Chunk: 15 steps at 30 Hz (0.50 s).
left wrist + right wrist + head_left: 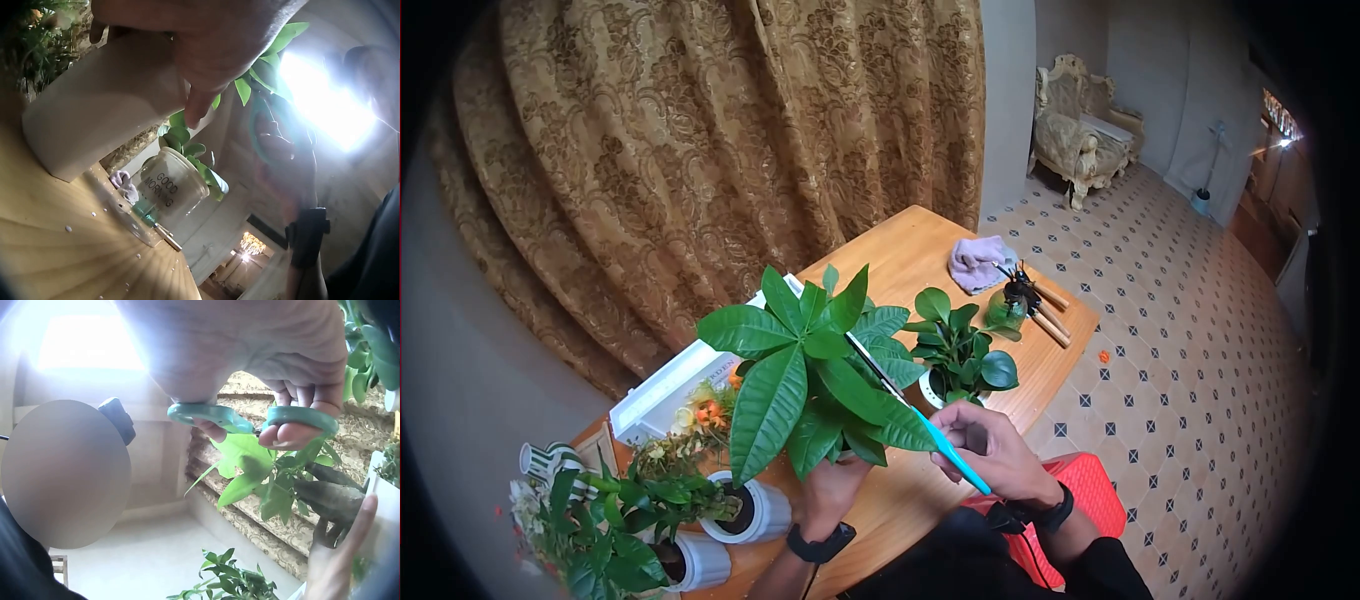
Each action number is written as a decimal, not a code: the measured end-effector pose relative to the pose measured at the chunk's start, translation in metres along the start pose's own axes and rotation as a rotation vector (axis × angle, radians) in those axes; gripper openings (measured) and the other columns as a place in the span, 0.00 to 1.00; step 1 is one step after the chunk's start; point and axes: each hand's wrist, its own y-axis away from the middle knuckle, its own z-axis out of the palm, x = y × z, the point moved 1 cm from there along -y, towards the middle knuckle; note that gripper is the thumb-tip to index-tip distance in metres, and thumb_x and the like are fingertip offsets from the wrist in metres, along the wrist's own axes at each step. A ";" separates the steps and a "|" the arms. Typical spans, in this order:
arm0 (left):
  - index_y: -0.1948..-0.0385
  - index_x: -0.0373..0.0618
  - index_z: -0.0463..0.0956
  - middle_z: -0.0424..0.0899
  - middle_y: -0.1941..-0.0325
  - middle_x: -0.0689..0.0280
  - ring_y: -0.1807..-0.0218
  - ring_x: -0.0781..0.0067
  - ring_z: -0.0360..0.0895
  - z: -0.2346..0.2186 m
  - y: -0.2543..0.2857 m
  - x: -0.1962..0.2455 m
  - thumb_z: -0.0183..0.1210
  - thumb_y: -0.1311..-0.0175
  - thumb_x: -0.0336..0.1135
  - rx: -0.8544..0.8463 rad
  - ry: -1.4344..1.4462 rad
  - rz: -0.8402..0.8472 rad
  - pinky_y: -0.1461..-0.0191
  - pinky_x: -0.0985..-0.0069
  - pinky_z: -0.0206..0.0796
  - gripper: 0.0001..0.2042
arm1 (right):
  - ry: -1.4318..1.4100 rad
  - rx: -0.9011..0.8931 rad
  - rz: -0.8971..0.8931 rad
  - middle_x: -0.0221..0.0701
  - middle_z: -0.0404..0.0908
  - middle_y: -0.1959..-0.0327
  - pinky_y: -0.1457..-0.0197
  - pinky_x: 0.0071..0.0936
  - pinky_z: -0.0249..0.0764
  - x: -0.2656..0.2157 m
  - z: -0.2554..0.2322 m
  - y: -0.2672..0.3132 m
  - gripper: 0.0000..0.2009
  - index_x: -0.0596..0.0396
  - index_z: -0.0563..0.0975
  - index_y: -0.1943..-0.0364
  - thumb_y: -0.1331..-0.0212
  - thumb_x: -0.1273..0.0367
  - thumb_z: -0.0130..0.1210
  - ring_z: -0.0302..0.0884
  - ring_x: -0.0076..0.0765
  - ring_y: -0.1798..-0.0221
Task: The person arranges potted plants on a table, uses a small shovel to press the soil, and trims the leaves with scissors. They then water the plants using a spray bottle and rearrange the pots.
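A leafy potted plant (pixel 770 405) with broad pointed leaves stands in front of me on the wooden table. My left hand (pixel 832 492) grips the top of its tall pale pot (pixel 106 106), thumb on one side and fingers on the other. In my right hand (pixel 1000 455) are scissors (pixel 948 447) with turquoise handles, a finger and thumb through the loops (pixel 300 417). Their blades reach in among the leaves at the plant's right side, overlapping them in the head view. Thick trunks (pixel 328 494) show below the leaves in the right wrist view.
Right of the plant stands a smaller one in a "GOOD MORNING" pot (pixel 175 181). Farther back lie a purple cloth (pixel 978 262) and wooden-handled tools (pixel 1050 325). Two white-potted plants (pixel 762 512) and a white box (pixel 662 400) are at left. A red stool (pixel 1090 490) is below the table edge.
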 end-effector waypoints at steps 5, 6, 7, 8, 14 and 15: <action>0.55 0.41 0.84 0.89 0.57 0.61 0.56 0.68 0.86 0.002 0.002 -0.009 0.69 0.44 0.30 0.037 -0.032 0.062 0.51 0.69 0.76 0.14 | 0.020 0.005 -0.018 0.33 0.84 0.56 0.49 0.22 0.77 -0.002 0.005 0.000 0.14 0.64 0.73 0.47 0.30 0.70 0.58 0.83 0.22 0.53; 0.56 0.41 0.84 0.89 0.57 0.61 0.56 0.67 0.86 0.002 0.002 -0.013 0.69 0.44 0.30 0.043 -0.040 0.089 0.51 0.69 0.76 0.14 | 0.020 0.010 -0.018 0.32 0.84 0.56 0.50 0.21 0.77 -0.002 0.005 0.000 0.13 0.64 0.73 0.47 0.30 0.71 0.58 0.82 0.21 0.54; 0.56 0.41 0.84 0.89 0.57 0.61 0.56 0.67 0.86 0.002 0.002 -0.016 0.70 0.45 0.30 0.049 -0.049 0.116 0.51 0.69 0.76 0.14 | 0.019 0.015 -0.018 0.32 0.84 0.56 0.51 0.20 0.77 -0.002 0.005 0.000 0.13 0.64 0.73 0.47 0.30 0.71 0.58 0.82 0.21 0.55; 0.56 0.41 0.84 0.89 0.57 0.61 0.56 0.67 0.86 0.001 0.002 -0.016 0.70 0.45 0.30 0.050 -0.049 0.117 0.51 0.69 0.76 0.14 | 0.020 0.014 -0.019 0.32 0.84 0.56 0.51 0.20 0.77 -0.003 0.005 0.001 0.13 0.64 0.73 0.47 0.30 0.71 0.58 0.82 0.21 0.55; 0.56 0.40 0.83 0.88 0.58 0.61 0.57 0.67 0.86 -0.004 0.002 -0.013 0.69 0.44 0.29 0.077 -0.083 0.106 0.52 0.68 0.76 0.14 | 0.026 0.090 -0.052 0.31 0.84 0.57 0.54 0.18 0.77 -0.004 -0.001 0.005 0.13 0.65 0.74 0.49 0.31 0.71 0.59 0.82 0.19 0.56; 0.55 0.40 0.82 0.88 0.58 0.61 0.57 0.66 0.86 -0.007 0.001 -0.018 0.70 0.44 0.30 0.060 -0.113 0.148 0.52 0.68 0.76 0.15 | 0.019 0.115 -0.092 0.31 0.83 0.57 0.54 0.19 0.78 -0.007 -0.004 0.006 0.13 0.65 0.74 0.49 0.31 0.72 0.59 0.82 0.20 0.56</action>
